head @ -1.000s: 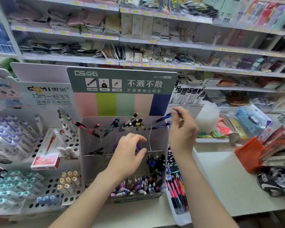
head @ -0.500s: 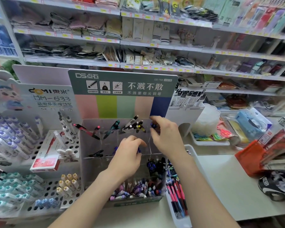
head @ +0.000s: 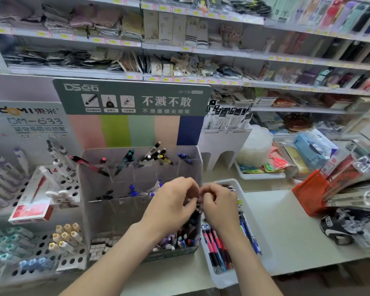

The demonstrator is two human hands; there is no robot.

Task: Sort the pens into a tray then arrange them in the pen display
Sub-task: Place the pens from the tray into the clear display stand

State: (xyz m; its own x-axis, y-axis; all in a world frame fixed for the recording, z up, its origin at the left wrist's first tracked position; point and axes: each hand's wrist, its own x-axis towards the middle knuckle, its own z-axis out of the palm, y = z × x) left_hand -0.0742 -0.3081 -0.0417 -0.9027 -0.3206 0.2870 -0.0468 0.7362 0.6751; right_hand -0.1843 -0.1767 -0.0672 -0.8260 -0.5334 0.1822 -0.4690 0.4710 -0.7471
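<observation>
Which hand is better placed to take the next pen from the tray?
Probably right. Both hands pinch a pen, but the right hand is over the tray; the left hand is over the pen display.

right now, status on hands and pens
Left hand and right hand together, both pinching a dark pen over the display. Tray beside it holds more pens. Nothing blocking.

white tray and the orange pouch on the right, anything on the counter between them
Nothing: in the head view, only bare white counter lies between the white tray and the orange pouch.
</observation>
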